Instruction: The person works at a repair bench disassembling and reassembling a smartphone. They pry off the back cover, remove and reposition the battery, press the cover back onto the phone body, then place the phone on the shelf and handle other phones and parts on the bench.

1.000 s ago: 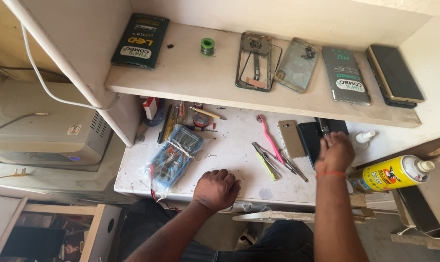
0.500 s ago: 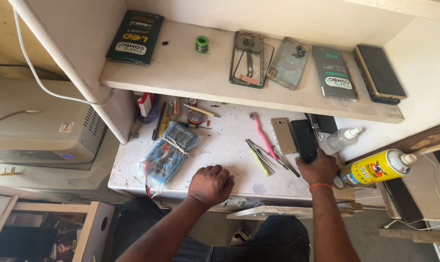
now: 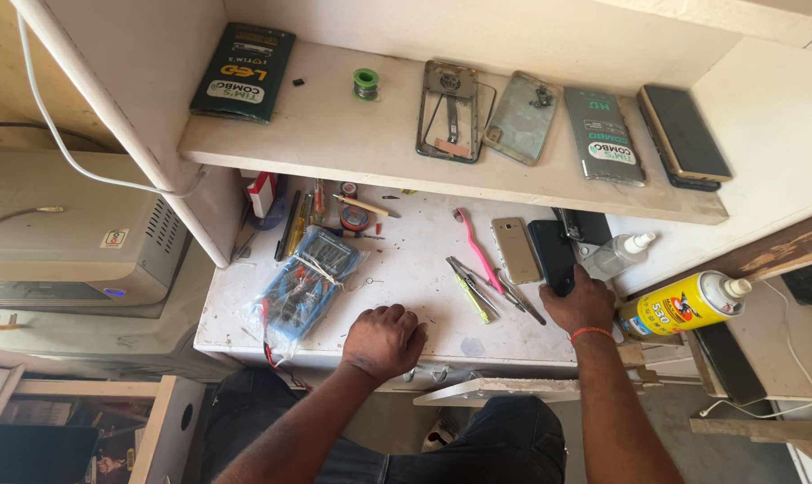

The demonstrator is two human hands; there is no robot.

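My right hand (image 3: 583,305) grips the near end of a black phone (image 3: 552,254) lying on the white worktop (image 3: 406,269), with an orange thread around the wrist. Just left of it lie a gold phone (image 3: 516,250), a pink toothbrush (image 3: 476,248) and some tweezers and small tools (image 3: 487,291). My left hand (image 3: 384,340) rests as a loose fist on the front of the worktop, holding nothing I can see. A multimeter in a clear plastic bag (image 3: 309,280) lies to its left.
A yellow spray can (image 3: 684,304) and a small clear bottle (image 3: 619,254) lie to the right. The shelf above (image 3: 352,143) holds a dark box (image 3: 243,72), a green solder spool (image 3: 365,83), phone frames and covers (image 3: 491,116) and a dark phone (image 3: 684,134). A grey machine (image 3: 65,233) stands at the left.
My right hand has drawn back toward the front edge, still on the black phone, which has come nearer. My left hand has hardly moved. The view has shifted slightly.
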